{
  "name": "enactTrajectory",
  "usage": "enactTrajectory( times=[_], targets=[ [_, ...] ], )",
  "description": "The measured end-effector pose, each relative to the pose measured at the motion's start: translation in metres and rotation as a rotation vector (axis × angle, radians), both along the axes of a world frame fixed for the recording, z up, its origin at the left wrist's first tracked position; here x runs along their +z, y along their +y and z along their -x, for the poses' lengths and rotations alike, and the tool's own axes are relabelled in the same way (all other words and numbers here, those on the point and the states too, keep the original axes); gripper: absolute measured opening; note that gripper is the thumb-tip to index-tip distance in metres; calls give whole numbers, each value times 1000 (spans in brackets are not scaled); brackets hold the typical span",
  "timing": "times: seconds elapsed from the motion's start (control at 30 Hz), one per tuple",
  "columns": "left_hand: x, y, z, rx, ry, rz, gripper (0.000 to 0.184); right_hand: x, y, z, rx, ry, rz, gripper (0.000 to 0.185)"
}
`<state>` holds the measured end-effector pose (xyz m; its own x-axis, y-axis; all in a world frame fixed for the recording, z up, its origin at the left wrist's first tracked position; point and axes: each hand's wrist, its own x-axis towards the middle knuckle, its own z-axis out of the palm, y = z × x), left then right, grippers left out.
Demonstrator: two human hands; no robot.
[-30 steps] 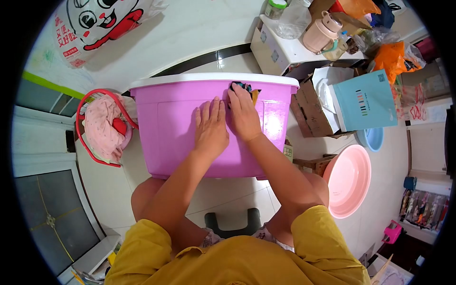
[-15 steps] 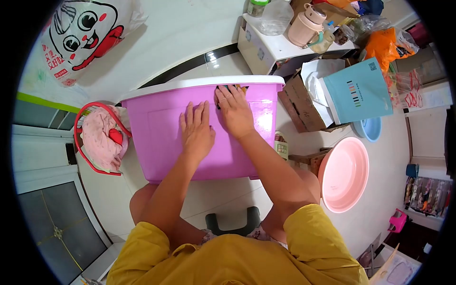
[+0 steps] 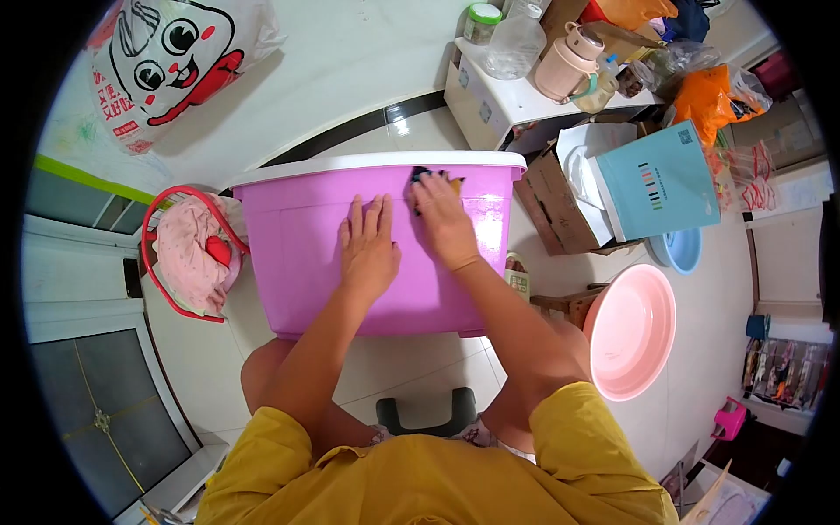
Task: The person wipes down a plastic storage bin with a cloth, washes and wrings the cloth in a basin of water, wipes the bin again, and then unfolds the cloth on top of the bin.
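A purple plastic storage box with a white lid stands in front of me, one broad side facing me. My left hand lies flat on that side, fingers stretched out and holding nothing. To its right, my right hand is near the lid's edge, its fingers bent over a dark piece of cloth with some yellow on it. The cloth is pressed against the box, and most of it is hidden under the fingers.
At the left is a red-rimmed basket with pink fabric. A cardboard box, a blue box, a pink basin and a blue basin stand right. Bottles and a pink jug top a white cabinet.
My right hand has slid slightly down and right with the cloth, its fingers now more bent. My left hand stays flat on the box. The whole view has shifted slightly.
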<state>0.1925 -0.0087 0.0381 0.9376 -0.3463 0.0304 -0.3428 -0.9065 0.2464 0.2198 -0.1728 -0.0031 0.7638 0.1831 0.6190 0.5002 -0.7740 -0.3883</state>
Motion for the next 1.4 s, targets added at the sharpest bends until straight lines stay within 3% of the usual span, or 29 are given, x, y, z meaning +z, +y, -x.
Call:
enactTrajectory(
  times=[0.13, 0.73, 0.87, 1.4],
  targets=[
    [0, -2, 0, 16, 15, -18, 75, 0, 9, -3, -45, 30, 195, 44],
    [-3, -26, 6, 77, -19, -28, 84, 3, -26, 0, -239, 106, 142, 43],
    [0, -61, 9, -75, -82, 78, 87, 2, -28, 1, -234, 117, 122, 45],
    [-5, -87, 0, -71, 92, -48, 106, -1, -47, 6, -331, 146, 83, 39]
  ],
)
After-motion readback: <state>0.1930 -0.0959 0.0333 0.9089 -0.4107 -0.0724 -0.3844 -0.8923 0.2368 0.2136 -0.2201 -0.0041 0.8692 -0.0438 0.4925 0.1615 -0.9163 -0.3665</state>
